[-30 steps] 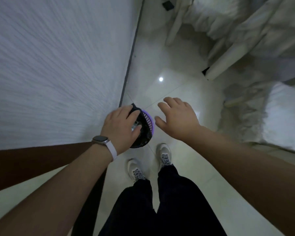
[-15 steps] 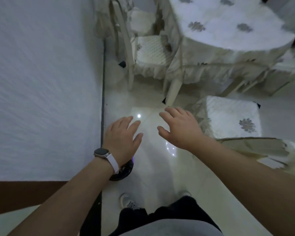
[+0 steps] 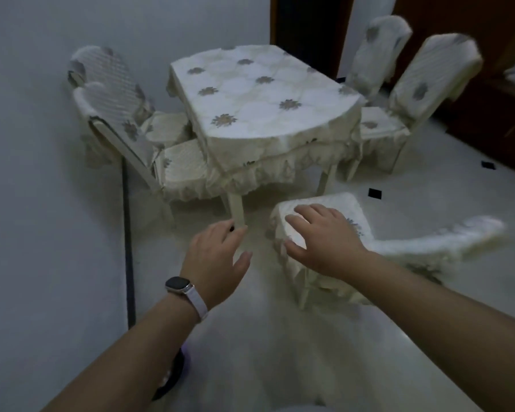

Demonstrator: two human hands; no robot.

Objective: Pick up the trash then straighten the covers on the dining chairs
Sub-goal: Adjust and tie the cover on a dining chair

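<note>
1. Toward 5 o'clock from the table, the nearest chair cover is cream and quilted, with a grey flower print and a frilled hem.
2. The right hand is over that seat, empty, its fingers loosely spread; whether it touches cannot be told.
3. At its 9 o'clock, the left hand is empty, with its fingers spread.
4. A dark bin shows under the left forearm.

Table: one, under a flowered cloth. Covered dining chairs: five, namely the left pair, the right pair and the near chair. Grips: two, left grip and right grip. Wristwatch: one. Dark bin, partly hidden: one. Black floor insets: two.
</note>
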